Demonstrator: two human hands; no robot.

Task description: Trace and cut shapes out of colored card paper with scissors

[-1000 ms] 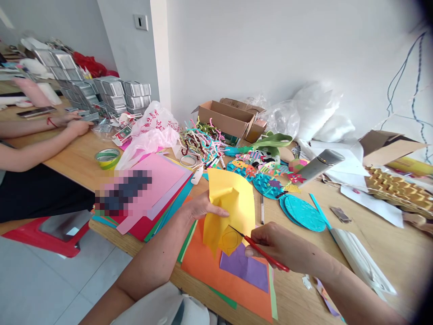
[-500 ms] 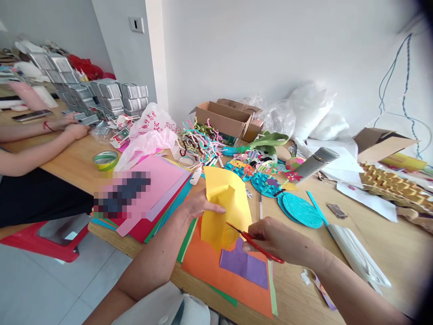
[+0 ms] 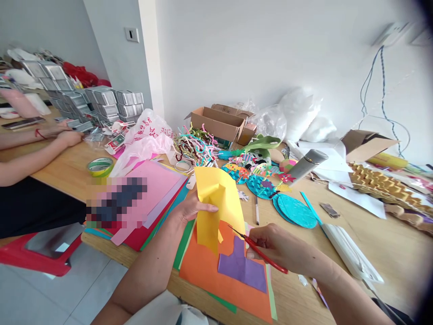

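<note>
My left hand (image 3: 192, 206) pinches a creased sheet of yellow paper (image 3: 228, 192) upright, its thumb across the front. The sheet's lower right part has a cut-out edge, with orange showing beside it. In my right hand (image 3: 270, 241) are red-handled scissors (image 3: 260, 253). Their dark blades point left at the paper's lower right edge; whether they touch it I cannot tell. Beneath lie a purple paper piece (image 3: 241, 268) and an orange sheet (image 3: 199, 266), on top of green sheets.
Left of me are stacked coloured papers (image 3: 158, 183) and a tape roll (image 3: 100, 166). Another person's hands (image 3: 69, 137) rest near stacked metal tins (image 3: 101, 101). Behind are pipe cleaners (image 3: 194, 149) and a cardboard box (image 3: 216, 124). Turquoise ovals (image 3: 297, 210), a pen (image 3: 256, 211) and a grey bottle (image 3: 309, 163) lie rightward.
The yellow sheet's lower right part with the drawn circle no longer shows, and orange paper appears there. The scissors have moved slightly down and right of the sheet. The view has shifted a little.
</note>
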